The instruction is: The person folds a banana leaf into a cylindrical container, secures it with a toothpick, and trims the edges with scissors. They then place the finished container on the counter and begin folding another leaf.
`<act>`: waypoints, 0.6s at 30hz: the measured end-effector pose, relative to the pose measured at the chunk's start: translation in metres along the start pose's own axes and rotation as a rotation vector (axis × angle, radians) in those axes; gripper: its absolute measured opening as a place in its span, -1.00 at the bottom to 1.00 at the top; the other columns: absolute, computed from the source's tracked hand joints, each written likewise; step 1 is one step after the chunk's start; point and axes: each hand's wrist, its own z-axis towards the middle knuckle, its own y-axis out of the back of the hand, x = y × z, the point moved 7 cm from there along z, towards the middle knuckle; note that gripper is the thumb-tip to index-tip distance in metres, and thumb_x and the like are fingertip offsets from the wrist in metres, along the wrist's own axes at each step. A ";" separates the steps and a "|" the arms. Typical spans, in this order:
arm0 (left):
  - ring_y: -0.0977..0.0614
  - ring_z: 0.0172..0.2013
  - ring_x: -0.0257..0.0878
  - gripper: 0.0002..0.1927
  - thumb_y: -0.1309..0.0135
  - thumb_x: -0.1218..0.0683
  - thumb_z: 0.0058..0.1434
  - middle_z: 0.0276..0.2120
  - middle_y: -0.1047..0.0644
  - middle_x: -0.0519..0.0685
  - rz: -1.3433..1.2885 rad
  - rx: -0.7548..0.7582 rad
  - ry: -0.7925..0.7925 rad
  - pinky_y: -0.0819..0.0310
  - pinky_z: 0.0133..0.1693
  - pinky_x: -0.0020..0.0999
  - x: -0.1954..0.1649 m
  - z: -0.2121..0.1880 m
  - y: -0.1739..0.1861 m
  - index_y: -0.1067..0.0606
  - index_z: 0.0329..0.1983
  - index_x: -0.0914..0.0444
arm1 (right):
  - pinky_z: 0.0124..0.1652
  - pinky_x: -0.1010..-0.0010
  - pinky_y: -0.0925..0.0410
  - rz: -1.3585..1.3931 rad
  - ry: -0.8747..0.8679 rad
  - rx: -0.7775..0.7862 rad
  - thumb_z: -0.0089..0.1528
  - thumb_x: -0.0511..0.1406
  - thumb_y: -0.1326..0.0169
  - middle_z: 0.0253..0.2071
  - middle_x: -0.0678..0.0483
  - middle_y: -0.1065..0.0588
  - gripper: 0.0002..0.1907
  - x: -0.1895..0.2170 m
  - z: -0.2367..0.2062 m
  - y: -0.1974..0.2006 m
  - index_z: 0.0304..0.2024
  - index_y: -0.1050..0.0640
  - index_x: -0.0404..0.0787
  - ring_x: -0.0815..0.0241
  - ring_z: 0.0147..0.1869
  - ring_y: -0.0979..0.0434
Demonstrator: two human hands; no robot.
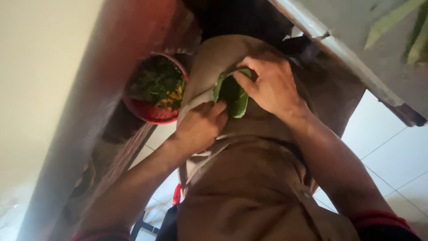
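Our right hand (269,85) is pinching the upper edge of a green leaf (232,94), fingers closed on it, thumb and fingertips pressing its curled rim. Our left hand (200,125) is closing on the lower left edge of the same leaf, knuckles bent, fingertips touching it just below the fold. The leaf is lying cupped between both hands, resting against the brown cloth (249,187) that is covering our lap and knee (the cloth looks like a work garment with stitched seams). To the left of the hands, well apart from the leaf, a red bowl (151,114) is sitting with more green leaves and a few yellowish bits (171,96) inside it. The bowl is leaning close to a reddish-brown beam (111,67) running diagonally across the view. White floor tiles (392,151) are showing at the right, and a pale ledge (339,49) is crossing the upper right corner.
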 end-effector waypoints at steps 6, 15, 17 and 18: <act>-0.61 -0.30 -0.06 -0.66 -0.14 0.20 0.01 -0.05 -0.53 0.11 -0.009 -0.078 0.058 -0.55 -0.28 -0.19 0.001 -0.002 0.013 -0.58 -0.11 0.32 | -0.29 0.27 -0.45 0.113 -0.045 0.127 0.16 -0.19 -0.34 -0.27 -0.01 -0.59 -0.56 0.009 0.006 0.007 0.02 -0.55 -0.24 0.09 -0.31 -0.61; -0.76 -0.44 -0.31 -0.72 -0.20 0.09 0.25 -0.31 -0.71 0.08 -1.163 -0.006 0.876 -0.64 -0.56 -0.42 0.041 0.002 0.023 -0.60 -0.07 0.37 | -0.25 0.50 -0.50 0.130 0.028 0.049 0.31 -0.40 -0.18 -0.05 -0.03 -0.55 -0.77 0.027 -0.051 0.037 0.02 -0.65 -0.16 0.25 -0.24 -0.62; -0.77 -0.43 -0.30 -0.70 -0.17 0.06 0.24 -0.28 -0.71 0.03 -1.096 0.076 0.872 -0.67 -0.54 -0.43 0.047 0.010 0.027 -0.60 -0.06 0.36 | -0.19 0.45 -0.50 0.132 0.076 0.047 0.30 -0.41 -0.20 -0.06 -0.02 -0.54 -0.79 0.035 -0.059 0.026 0.00 -0.64 -0.19 0.22 -0.18 -0.63; -0.78 -0.42 -0.30 -0.69 -0.15 0.05 0.24 -0.26 -0.71 0.01 -1.067 0.120 0.873 -0.69 -0.53 -0.43 0.049 0.012 0.028 -0.59 -0.05 0.35 | -0.17 0.43 -0.50 0.135 0.096 0.050 0.30 -0.42 -0.22 -0.06 -0.01 -0.53 -0.80 0.038 -0.062 0.021 -0.01 -0.63 -0.20 0.20 -0.15 -0.64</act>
